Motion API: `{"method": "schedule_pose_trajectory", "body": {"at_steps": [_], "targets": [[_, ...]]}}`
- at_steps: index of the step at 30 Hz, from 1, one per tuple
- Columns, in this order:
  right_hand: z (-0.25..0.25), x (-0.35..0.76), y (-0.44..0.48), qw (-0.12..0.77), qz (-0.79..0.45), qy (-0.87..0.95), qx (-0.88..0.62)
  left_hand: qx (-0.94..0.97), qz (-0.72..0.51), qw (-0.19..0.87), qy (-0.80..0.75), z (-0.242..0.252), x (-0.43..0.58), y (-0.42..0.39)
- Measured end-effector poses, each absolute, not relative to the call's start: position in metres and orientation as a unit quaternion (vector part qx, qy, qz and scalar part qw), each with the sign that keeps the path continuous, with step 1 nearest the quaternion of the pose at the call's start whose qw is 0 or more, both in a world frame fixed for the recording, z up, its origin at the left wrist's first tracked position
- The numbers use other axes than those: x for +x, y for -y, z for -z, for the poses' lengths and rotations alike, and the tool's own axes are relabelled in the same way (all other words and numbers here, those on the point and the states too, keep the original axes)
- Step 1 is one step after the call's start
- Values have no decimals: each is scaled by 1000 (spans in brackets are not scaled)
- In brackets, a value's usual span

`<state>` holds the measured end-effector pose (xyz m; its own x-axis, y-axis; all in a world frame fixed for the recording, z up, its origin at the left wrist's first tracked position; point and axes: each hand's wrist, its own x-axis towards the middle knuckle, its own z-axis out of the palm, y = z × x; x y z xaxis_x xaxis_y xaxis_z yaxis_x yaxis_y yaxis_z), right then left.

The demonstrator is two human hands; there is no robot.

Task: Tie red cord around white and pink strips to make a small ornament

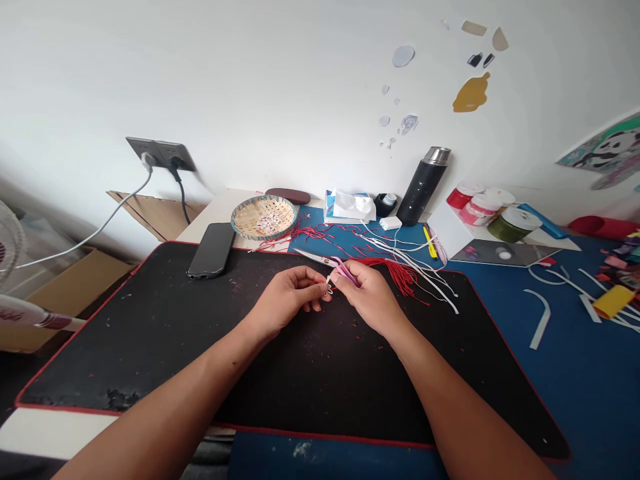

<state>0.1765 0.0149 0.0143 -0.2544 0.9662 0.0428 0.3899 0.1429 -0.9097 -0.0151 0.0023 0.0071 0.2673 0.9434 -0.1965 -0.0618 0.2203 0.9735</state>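
Note:
Over the black mat, both hands come together at a small looped white cord (329, 287). My left hand (295, 293) is closed, pinching the cord between thumb and fingers, with a bit of red beside it. My right hand (367, 293) is closed around the pink handles of a pair of scissors (315, 257), whose blades point left beyond the hands. Its fingertips also meet the white cord; how firmly they grip it is hidden. Just past my right hand lies a bundle of red cords (397, 270), with long white cords (425, 270) beside it.
A woven basket (245, 223) with small red and white bits and a phone (213, 250) are at the back left. Tissues (353, 205), a black thermos (424, 190), a yellow cutter (430, 243) and lidded jars (513, 223) stand or lie behind the black mat (150, 320).

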Motion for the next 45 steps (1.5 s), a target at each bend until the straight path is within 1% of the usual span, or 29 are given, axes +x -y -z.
{"method": "schedule_pose_trajectory", "body": {"at_steps": [13, 23, 35, 45], "targets": [[-10, 175, -14, 344, -379, 699, -499, 461, -395, 645, -464, -6, -14, -3], [-12, 175, -13, 341, -386, 700, -494, 474, -387, 641, -464, -6, -14, -4], [-18, 177, -14, 380, -382, 679, -497, 443, -408, 667, -439, -10, -17, -3], [-16, 176, -11, 349, -338, 711, -508, 418, -397, 691, -436, -9, -18, -3]]}}
